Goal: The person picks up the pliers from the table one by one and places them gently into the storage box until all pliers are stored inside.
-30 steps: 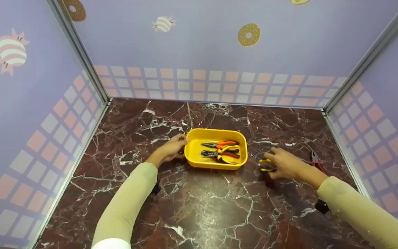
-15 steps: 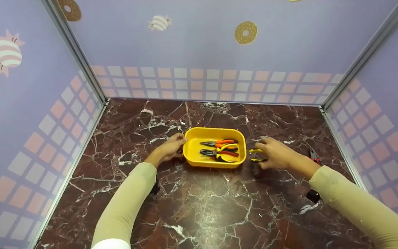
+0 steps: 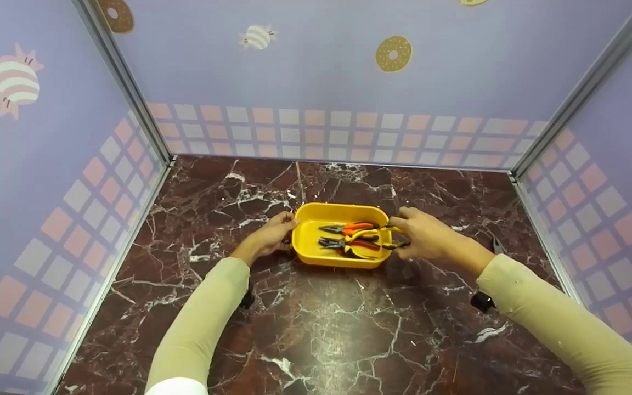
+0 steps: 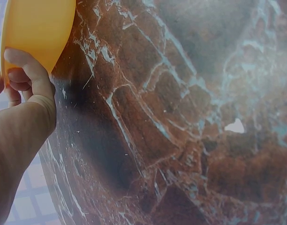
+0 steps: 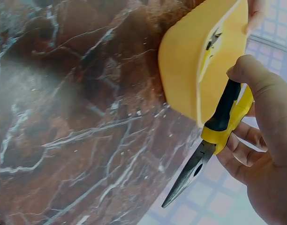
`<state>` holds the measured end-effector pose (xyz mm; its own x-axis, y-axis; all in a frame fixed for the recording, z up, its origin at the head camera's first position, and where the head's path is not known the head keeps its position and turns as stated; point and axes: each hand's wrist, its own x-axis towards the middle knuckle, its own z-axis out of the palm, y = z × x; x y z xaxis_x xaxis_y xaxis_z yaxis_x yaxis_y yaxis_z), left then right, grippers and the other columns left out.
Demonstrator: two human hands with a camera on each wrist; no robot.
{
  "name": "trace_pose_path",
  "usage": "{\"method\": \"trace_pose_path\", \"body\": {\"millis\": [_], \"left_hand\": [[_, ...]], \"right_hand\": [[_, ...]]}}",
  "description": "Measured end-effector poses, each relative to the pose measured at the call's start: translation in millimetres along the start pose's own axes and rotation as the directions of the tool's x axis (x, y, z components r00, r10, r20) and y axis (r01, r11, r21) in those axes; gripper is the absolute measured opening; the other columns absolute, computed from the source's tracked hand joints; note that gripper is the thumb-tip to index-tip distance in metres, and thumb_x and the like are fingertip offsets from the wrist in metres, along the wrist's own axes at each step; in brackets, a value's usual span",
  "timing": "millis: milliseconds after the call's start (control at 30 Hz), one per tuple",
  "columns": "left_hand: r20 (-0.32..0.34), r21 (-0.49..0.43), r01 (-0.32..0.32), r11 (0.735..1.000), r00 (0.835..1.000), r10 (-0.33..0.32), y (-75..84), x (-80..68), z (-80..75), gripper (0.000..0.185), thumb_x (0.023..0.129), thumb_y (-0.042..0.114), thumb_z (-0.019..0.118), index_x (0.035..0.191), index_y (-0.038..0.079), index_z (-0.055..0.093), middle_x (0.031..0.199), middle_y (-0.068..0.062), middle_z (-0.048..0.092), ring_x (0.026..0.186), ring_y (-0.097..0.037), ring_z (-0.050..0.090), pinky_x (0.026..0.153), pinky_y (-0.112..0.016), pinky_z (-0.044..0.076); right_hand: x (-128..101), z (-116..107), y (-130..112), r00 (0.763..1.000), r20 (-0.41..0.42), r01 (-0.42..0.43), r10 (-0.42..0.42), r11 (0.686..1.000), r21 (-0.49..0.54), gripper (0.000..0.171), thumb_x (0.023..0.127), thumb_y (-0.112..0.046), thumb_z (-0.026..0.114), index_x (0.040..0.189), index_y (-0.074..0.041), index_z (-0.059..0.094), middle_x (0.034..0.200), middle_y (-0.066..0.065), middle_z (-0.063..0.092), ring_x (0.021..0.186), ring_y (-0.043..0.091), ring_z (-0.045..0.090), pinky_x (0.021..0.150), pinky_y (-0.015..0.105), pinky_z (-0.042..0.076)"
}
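Observation:
A yellow plastic bin (image 3: 308, 252) stands on the marble surface with several pliers (image 3: 349, 227) lying inside it. My left hand (image 3: 270, 235) pinches the bin's left rim between thumb and fingers, as the left wrist view also shows on the bin's wall (image 4: 38, 33). In my right hand (image 3: 425, 233) are yellow-and-black long-nose pliers (image 5: 223, 122), gripped by their handles. The handles reach over the bin's right rim in the head view. Seen from the right wrist, the pliers' metal nose points away from the bin, below the hand.
Another pair of pliers (image 3: 496, 245) lies on the dark red marble (image 3: 338, 323) at the right, partly hidden by the right forearm. Purple patterned panels (image 3: 327, 66) enclose the back and both sides.
My right hand has moved left with the yellow-and-black pliers, from beside the bin to its right rim. My left hand and the bin stay in place.

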<state>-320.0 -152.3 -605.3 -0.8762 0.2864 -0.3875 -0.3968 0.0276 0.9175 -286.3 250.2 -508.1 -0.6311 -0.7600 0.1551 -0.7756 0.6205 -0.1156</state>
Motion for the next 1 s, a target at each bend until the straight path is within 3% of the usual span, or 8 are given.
{"method": "trace_pose_path", "body": {"millis": [233,500,733,1000], "left_hand": [[0.001,0.008,-0.002,1.000,1.000,0.002,2.3,-1.1,1.4,0.015,0.114,0.022,0.051,0.124,0.011,0.047,0.116,-0.014,0.059,0.095,-0.022,0.063,0.071,-0.033,0.056],[0.008,0.033,-0.002,0.999,1.000,0.002,5.3,-2.5,1.8,0.014,0.114,0.021,0.050,0.123,0.011,0.047,0.115,-0.015,0.060,0.091,-0.021,0.064,0.069,-0.032,0.057],[0.017,0.034,-0.003,0.999,1.000,0.002,6.6,-3.4,2.6,0.014,0.114,0.022,0.051,0.122,0.011,0.047,0.115,-0.015,0.060,0.092,-0.021,0.063,0.070,-0.032,0.056],[0.007,0.015,-0.007,1.000,1.000,0.007,3.9,-1.8,1.2,0.013,0.114,0.021,0.051,0.122,0.011,0.047,0.115,-0.015,0.059,0.093,-0.022,0.062,0.069,-0.032,0.056]], "right_hand": [[14.9,-4.1,-7.6,1.000,0.025,0.005,-0.005,1.000,-0.001,0.059,0.073,-0.032,0.091,0.124,-0.012,0.069,0.096,0.005,0.048,0.083,0.024,0.049,0.067,0.041,0.047],[30.0,-6.8,-16.4,1.000,0.012,0.026,-0.026,1.000,0.006,0.052,0.072,-0.031,0.091,0.112,-0.012,0.064,0.096,0.006,0.047,0.084,0.025,0.049,0.067,0.041,0.046],[40.3,-8.4,-22.1,0.999,0.020,0.049,-0.049,0.999,0.004,0.059,0.073,-0.029,0.093,0.122,-0.008,0.067,0.100,0.009,0.049,0.087,0.027,0.050,0.068,0.043,0.047],[50.5,-8.6,-31.1,0.998,0.043,0.034,-0.034,0.999,0.011,0.053,0.078,-0.033,0.089,0.121,-0.013,0.068,0.099,0.006,0.050,0.085,0.024,0.050,0.070,0.042,0.049]]}}
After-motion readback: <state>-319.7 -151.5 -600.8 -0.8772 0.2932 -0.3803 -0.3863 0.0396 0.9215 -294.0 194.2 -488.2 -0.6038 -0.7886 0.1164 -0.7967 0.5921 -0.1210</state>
